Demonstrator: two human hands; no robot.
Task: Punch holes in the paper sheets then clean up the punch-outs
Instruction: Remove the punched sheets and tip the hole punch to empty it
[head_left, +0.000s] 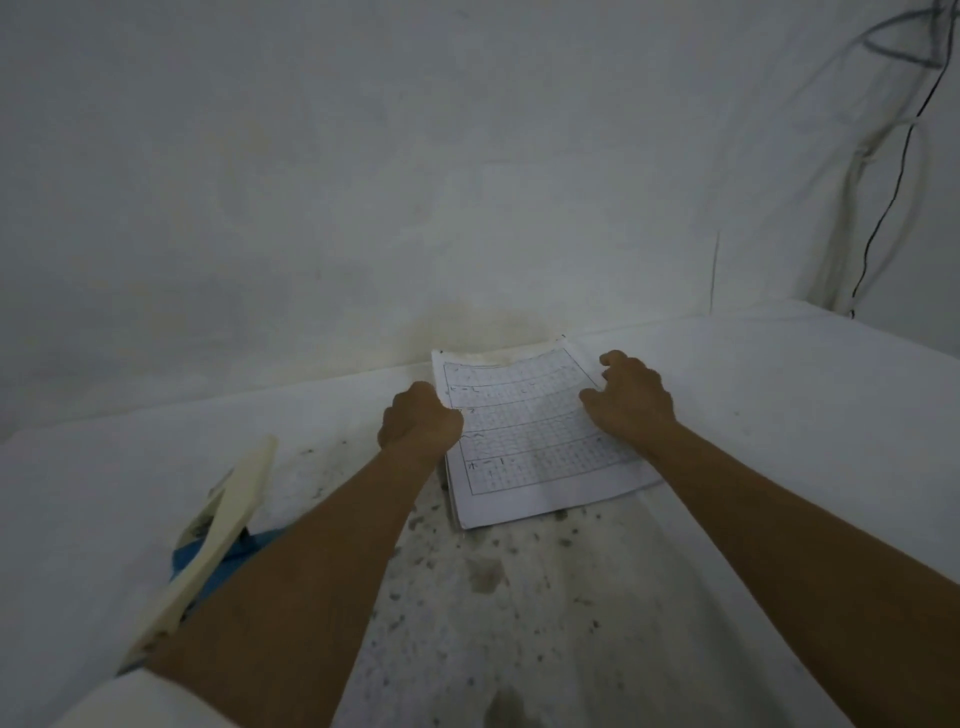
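Pale wall (363, 182) filling the upper half, stained just above the table edge. White table (779, 415) below it, speckled with dark flecks and smudges in the near middle. Two bare forearms reaching forward from the bottom edge. A long cream-coloured object (218, 530) lying at an angle on the left part of the table, its near end over something blue (244, 551); too blurred to name with certainty. A stack of paper sheets (524, 447) lying flat near the far edge of the table, just short of the wall, the top sheet printed with a ruled grid in several framed rows and turned slightly askew. Edges of lower sheets showing along the left and near sides of the stack. Dark and light cables (883, 208) hanging down the wall at the far right. Left hand (420, 423) curled into a loose fist at the left edge of the stack, fingers tucked together and out of sight underneath, so cannot tell whether pinching the paper or only resting against it. Right hand (631, 400) resting on the right edge of the top sheet, fingers bent and slightly spread, tips pressing down on the paper.
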